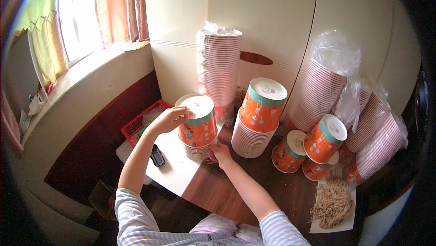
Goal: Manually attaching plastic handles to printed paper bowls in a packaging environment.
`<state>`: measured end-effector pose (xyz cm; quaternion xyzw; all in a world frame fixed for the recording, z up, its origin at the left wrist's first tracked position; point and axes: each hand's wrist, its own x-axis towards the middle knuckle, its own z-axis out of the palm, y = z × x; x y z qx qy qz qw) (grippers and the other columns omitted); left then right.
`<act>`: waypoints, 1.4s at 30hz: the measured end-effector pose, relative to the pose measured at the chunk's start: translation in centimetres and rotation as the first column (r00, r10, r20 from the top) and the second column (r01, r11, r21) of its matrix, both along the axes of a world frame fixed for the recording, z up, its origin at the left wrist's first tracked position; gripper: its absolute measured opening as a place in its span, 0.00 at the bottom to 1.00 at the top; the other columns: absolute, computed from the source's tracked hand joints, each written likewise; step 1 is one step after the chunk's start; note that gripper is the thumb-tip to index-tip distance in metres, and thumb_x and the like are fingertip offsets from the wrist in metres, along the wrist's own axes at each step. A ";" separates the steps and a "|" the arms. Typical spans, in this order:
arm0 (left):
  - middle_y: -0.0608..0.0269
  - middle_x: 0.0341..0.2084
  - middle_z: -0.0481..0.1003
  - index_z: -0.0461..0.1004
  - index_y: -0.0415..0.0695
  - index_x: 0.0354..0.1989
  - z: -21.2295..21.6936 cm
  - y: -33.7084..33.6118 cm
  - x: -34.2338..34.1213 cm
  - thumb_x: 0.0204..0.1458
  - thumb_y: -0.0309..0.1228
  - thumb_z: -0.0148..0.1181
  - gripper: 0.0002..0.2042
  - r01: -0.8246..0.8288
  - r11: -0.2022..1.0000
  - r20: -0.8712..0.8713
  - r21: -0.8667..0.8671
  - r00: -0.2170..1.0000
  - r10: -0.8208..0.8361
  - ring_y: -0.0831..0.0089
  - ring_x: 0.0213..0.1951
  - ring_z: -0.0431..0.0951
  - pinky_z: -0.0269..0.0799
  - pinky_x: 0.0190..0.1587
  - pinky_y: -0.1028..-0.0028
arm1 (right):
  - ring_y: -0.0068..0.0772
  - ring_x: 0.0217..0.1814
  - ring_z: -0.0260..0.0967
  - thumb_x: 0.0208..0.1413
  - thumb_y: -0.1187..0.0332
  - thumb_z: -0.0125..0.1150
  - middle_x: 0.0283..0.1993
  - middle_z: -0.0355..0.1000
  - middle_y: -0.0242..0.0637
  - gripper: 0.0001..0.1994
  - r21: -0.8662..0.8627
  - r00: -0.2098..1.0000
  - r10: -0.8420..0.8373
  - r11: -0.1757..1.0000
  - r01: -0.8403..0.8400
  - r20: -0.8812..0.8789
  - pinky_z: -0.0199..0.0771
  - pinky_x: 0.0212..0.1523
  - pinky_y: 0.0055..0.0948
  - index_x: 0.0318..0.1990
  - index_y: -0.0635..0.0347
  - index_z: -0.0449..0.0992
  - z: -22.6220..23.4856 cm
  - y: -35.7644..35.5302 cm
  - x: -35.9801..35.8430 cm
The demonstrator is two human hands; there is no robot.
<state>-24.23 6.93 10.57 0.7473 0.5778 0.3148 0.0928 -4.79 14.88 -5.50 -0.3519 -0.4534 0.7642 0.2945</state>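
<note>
– What are the hands on?

– The left hand (170, 119) curls over the top edge of a short stack of upturned orange paper cups with a teal band and white base (198, 125), fingers wrapped on the uppermost cup. The right hand (221, 153) pinches the pale rims at the bottom of that same stack. The stack stands on a white board (175, 169) at the edge of a dark brown wooden table (272, 187).

– Anything inside the cups?

– Can't tell; they all sit mouth down, nested. Just to the right stands a second stack of the same orange cups (258, 116), taller in its ribbed white rims. Behind both rises a tall column of nested cups in a clear plastic sleeve (220, 64), against the cream wall.

– And the right side?

– Long sleeved stacks of cups leaning under crumpled clear plastic (331, 87), and in front of them a few loose orange cups lying tilted (318, 144). A heap of tan straw-like fibre (331, 203) lies on a white sheet near the table's edge.

– The left?

– A red plastic mesh basket (136, 125) by the wall, with something pale and green in it, too small to make out. A small black object (157, 155) lies on the white board near the left forearm.
</note>
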 end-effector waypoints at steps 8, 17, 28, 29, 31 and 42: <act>0.55 0.35 0.73 0.64 0.38 0.26 -0.3 -0.3 -0.5 0.45 0.21 0.53 0.04 0.062 0.994 -0.008 0.092 0.998 -0.062 0.58 0.41 0.72 0.68 0.42 0.66 | 0.36 0.30 0.70 0.42 0.62 0.59 0.28 0.72 0.39 0.11 0.856 0.902 -0.284 0.494 -0.155 0.327 0.69 0.32 0.32 0.30 0.59 0.74 2.7 -3.0 0.0; 0.55 0.36 0.73 0.63 0.38 0.27 0.1 0.0 -0.3 0.46 0.22 0.54 0.05 0.074 0.992 -0.016 0.105 0.997 -0.073 0.59 0.41 0.73 0.69 0.41 0.67 | 0.41 0.30 0.67 0.39 0.68 0.58 0.23 0.70 0.37 0.05 0.965 0.892 -0.398 0.225 -0.133 0.215 0.68 0.32 0.37 0.23 0.58 0.72 2.2 -2.4 -0.7; 0.55 0.36 0.73 0.64 0.38 0.27 -0.1 -0.2 -0.5 0.45 0.22 0.53 0.05 0.062 0.988 -0.016 0.145 0.998 -0.060 0.58 0.40 0.73 0.69 0.41 0.67 | 0.45 0.35 0.64 0.37 0.73 0.57 0.27 0.66 0.42 0.05 0.980 0.963 -0.219 0.158 -0.125 0.158 0.65 0.36 0.38 0.24 0.61 0.68 3.2 -1.6 -0.7; 0.55 0.37 0.73 0.64 0.38 0.27 -0.1 -0.2 -0.4 0.47 0.23 0.53 0.04 0.035 0.995 0.002 0.091 0.999 -0.036 0.58 0.45 0.71 0.66 0.47 0.65 | 0.45 0.34 0.64 0.37 0.72 0.58 0.27 0.66 0.42 0.06 0.973 0.959 -0.198 0.156 -0.172 0.201 0.65 0.37 0.38 0.24 0.61 0.68 3.3 -1.6 -0.6; 0.54 0.38 0.73 0.65 0.38 0.27 -0.1 -0.3 -0.3 0.48 0.24 0.53 0.04 0.008 0.999 0.020 0.039 1.000 -0.009 0.59 0.49 0.69 0.63 0.53 0.63 | 0.45 0.35 0.64 0.37 0.72 0.58 0.27 0.65 0.42 0.06 0.971 0.960 -0.181 0.146 -0.188 0.214 0.65 0.37 0.38 0.24 0.61 0.68 3.5 -1.7 -0.1; 0.56 0.39 0.73 0.65 0.38 0.26 -0.3 -0.2 0.0 0.48 0.24 0.54 0.04 0.014 1.000 0.015 0.025 1.000 -0.014 0.60 0.49 0.69 0.65 0.50 0.63 | 0.45 0.37 0.63 0.38 0.71 0.59 0.30 0.66 0.43 0.07 0.977 0.944 -0.250 0.033 -0.212 0.213 0.64 0.41 0.38 0.27 0.60 0.68 2.5 -1.9 0.6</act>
